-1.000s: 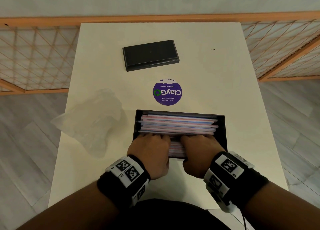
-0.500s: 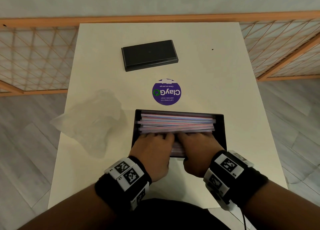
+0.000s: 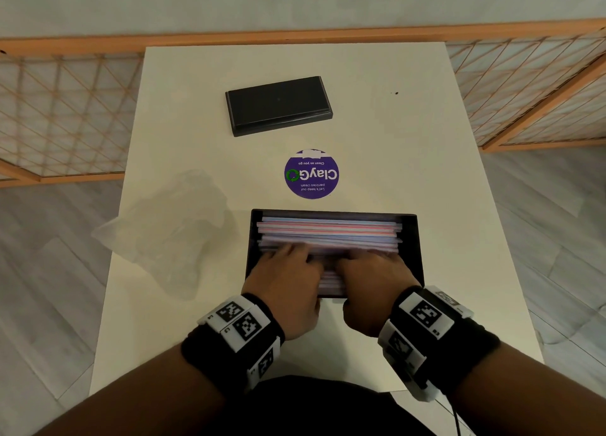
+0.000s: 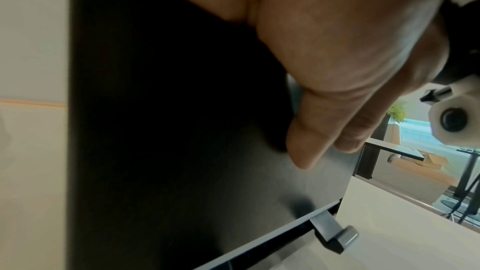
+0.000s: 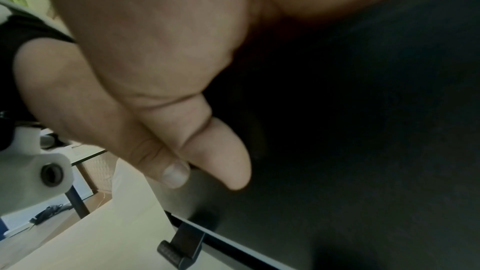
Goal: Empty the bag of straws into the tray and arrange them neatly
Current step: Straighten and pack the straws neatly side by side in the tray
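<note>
The straws [image 3: 329, 230] lie lengthwise, stacked in the black tray [image 3: 414, 238] on the surface [image 3: 410, 140]. Your left hand [image 3: 288, 281] and right hand [image 3: 373, 281] rest on them, fingers [image 3: 288, 250] flat (thumbs outside the near wall). The crumpled empty bag [image 3: 170, 225] lies left of the tray.

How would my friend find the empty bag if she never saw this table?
Start at the white table and find the black tray of straws near its front edge. Look just left of the tray: the bag lies crumpled there. It is the only see-through thing; the lid and round sticker are dark.
</note>
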The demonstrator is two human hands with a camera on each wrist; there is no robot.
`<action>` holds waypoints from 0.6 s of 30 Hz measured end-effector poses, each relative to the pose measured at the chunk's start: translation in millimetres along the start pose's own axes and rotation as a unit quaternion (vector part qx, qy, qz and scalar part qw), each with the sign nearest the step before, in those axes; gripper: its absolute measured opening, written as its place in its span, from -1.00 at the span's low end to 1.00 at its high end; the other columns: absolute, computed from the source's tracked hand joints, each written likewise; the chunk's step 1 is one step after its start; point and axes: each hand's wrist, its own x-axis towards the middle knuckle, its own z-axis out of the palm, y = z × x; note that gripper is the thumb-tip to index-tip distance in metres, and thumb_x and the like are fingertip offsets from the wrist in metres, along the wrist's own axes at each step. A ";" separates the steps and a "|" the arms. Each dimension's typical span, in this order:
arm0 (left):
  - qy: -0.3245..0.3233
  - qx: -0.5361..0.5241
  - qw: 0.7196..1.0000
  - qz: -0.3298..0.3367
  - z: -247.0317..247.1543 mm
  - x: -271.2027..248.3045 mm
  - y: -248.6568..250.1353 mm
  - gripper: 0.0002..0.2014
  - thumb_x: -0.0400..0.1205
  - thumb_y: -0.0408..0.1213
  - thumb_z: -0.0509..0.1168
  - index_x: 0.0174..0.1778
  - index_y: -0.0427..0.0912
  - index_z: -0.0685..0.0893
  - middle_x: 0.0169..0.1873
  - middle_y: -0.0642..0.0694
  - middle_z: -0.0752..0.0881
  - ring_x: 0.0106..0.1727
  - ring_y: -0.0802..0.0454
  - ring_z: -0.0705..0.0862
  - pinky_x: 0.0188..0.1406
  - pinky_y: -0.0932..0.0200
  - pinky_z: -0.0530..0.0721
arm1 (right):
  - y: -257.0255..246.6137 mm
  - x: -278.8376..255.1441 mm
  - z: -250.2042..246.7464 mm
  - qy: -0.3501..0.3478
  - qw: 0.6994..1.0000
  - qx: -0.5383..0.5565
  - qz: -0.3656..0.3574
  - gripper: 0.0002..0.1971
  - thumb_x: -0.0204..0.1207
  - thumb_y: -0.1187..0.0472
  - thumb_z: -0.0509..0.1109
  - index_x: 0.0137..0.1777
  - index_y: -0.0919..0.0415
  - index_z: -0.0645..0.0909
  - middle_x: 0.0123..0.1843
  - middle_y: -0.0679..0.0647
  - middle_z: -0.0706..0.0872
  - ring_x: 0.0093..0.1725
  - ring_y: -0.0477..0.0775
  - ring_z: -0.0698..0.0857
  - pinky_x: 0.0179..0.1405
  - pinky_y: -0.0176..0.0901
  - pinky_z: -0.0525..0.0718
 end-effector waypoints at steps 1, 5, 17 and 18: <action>-0.003 -0.001 1.000 -0.003 -2.1 0.0 0.8 -0.65 0.65 0.02 0.29 0.32 0.01 0.63 0.32 -0.04 0.52 0.40 -0.07 0.50 0.43 -0.06 0.55 | -0.4 0.8 0.8 -0.002 1.000 -0.001 0.002 -0.59 0.34 0.06 0.34 0.23 -0.05 0.61 0.28 0.01 0.55 0.30 0.19 0.55 0.40 0.11 0.47; -0.007 -0.014 1.000 -0.001 -1.0 0.4 0.2 -0.59 0.62 0.00 0.33 0.38 -0.01 0.56 0.29 -0.04 0.65 0.32 -0.10 0.64 0.38 -0.06 0.62 | -0.2 0.2 0.7 0.005 1.000 0.009 -0.003 -0.56 0.33 0.10 0.35 0.25 -0.03 0.54 0.19 -0.03 0.65 0.24 0.16 0.64 0.36 0.11 0.52; -0.036 0.024 0.999 -0.012 -5.1 2.9 12.3 -0.58 0.60 -0.06 0.33 0.39 0.01 0.59 0.31 -0.06 0.55 0.36 -0.11 0.56 0.34 -0.05 0.56 | -15.2 5.1 -1.4 -0.009 1.000 0.004 -0.027 -0.58 0.27 0.07 0.42 0.18 -0.06 0.61 0.19 -0.03 0.67 0.21 0.17 0.62 0.29 0.07 0.55; -0.035 0.014 0.999 -0.014 -4.6 2.4 11.9 -0.57 0.60 -0.05 0.33 0.41 0.02 0.56 0.32 -0.05 0.57 0.36 -0.10 0.58 0.33 -0.05 0.59 | -15.9 5.1 -0.7 -0.004 1.000 0.011 -0.025 -0.62 0.30 0.07 0.42 0.15 -0.04 0.59 0.15 -0.03 0.70 0.17 0.16 0.65 0.24 0.02 0.56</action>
